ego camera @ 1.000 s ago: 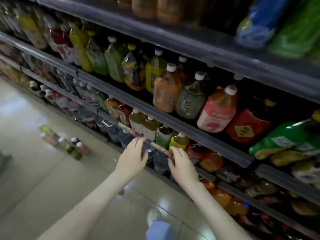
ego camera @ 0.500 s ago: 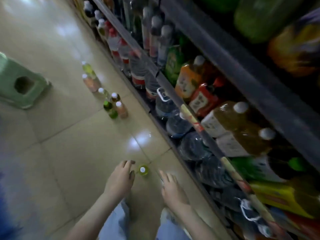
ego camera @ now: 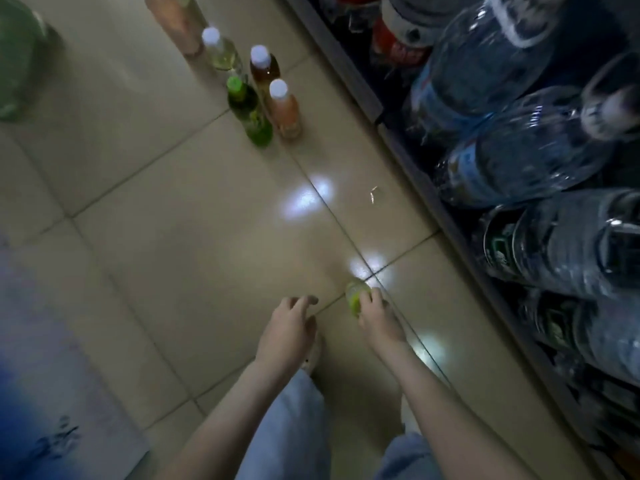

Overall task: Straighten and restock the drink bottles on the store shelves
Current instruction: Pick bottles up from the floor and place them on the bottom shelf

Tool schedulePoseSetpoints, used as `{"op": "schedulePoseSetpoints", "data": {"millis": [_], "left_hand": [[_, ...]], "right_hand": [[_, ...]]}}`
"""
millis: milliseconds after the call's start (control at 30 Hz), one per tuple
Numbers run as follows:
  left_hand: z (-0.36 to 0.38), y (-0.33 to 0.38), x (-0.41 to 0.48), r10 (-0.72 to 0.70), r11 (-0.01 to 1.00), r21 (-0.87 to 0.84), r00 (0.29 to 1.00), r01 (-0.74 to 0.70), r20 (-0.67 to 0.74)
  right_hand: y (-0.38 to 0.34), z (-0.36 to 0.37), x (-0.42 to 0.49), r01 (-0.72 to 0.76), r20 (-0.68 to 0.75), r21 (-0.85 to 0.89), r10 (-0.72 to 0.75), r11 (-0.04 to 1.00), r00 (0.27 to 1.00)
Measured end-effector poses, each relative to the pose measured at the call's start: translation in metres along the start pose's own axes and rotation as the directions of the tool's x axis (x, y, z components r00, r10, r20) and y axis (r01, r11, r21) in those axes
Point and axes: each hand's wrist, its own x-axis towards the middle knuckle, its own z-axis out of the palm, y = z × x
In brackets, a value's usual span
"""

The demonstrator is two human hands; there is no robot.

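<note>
A small yellow-green drink bottle [ego camera: 356, 295] stands on the tiled floor beside the shelf base. My right hand [ego camera: 377, 318] is closed around it from the near side, hiding most of its body. My left hand [ego camera: 285, 332] hovers to its left with fingers spread, holding nothing. Farther up the floor stands a cluster of small bottles: a green one [ego camera: 250, 114], a peach one with a white cap [ego camera: 284, 110], an amber one [ego camera: 264, 65] and a pale yellow one [ego camera: 220, 50].
The bottom shelf [ego camera: 408, 157] runs along the right, packed with large clear water bottles [ego camera: 519, 161]. A green stool [ego camera: 17, 67] sits at the top left. My knees in light jeans [ego camera: 287, 431] are at the bottom.
The view has dropped from the upper shelves down to the floor. My right hand has closed on the small yellow-green bottle that stood between my hands.
</note>
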Motion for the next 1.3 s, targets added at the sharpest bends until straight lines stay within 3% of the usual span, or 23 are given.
{"op": "schedulePoseSetpoints", "data": {"millis": [133, 233, 333, 500, 667, 767, 867, 967, 1100, 1300], "left_hand": [[-0.044, 0.039, -0.027, 0.157, 0.98, 0.096, 0.973, -0.175, 0.172], [-0.092, 0.092, -0.061, 0.364, 0.859, 0.216, 0.85, -0.465, 0.381], [-0.146, 0.156, -0.106, 0.554, 0.736, 0.184, 0.736, -0.651, 0.388], [-0.246, 0.26, -0.204, 0.726, 0.668, 0.049, 0.665, -0.742, 0.174], [-0.327, 0.336, -0.312, 0.77, 0.638, -0.052, 0.637, -0.768, 0.046], [-0.365, 0.372, -0.375, 0.845, 0.533, 0.035, 0.533, -0.846, 0.024], [-0.396, 0.401, -0.426, 0.922, 0.381, 0.171, 0.387, -0.908, -0.001], [-0.419, 0.413, -0.455, 0.967, 0.249, 0.233, 0.255, -0.94, -0.008], [-0.445, 0.423, -0.46, 0.983, 0.165, 0.238, 0.18, -0.957, 0.041], [-0.534, 0.438, -0.439, 0.979, 0.102, -0.109, 0.081, -0.989, 0.187]], "right_hand": [[-0.015, -0.089, -0.065, -0.098, 0.014, 0.24, 0.097, 0.966, 0.995], [-0.021, -0.181, -0.142, -0.079, -0.092, 0.465, 0.137, 0.882, 0.986], [-0.034, -0.282, -0.222, 0.002, -0.201, 0.605, 0.151, 0.796, 0.968], [-0.056, -0.418, -0.338, 0.18, -0.496, 0.673, 0.257, 0.718, 0.829], [-0.068, -0.491, -0.433, 0.278, -0.57, 0.723, 0.319, 0.632, 0.757], [-0.076, -0.52, -0.483, 0.357, -0.564, 0.775, 0.316, 0.521, 0.763], [-0.086, -0.553, -0.527, 0.436, -0.601, 0.779, 0.336, 0.451, 0.726], [-0.101, -0.578, -0.555, 0.461, -0.631, 0.765, 0.383, 0.45, 0.674], [-0.12, -0.598, -0.565, 0.474, -0.699, 0.714, 0.487, 0.515, 0.524], [-0.17, -0.663, -0.536, 0.522, -0.736, 0.664, 0.591, 0.535, 0.331]]}}
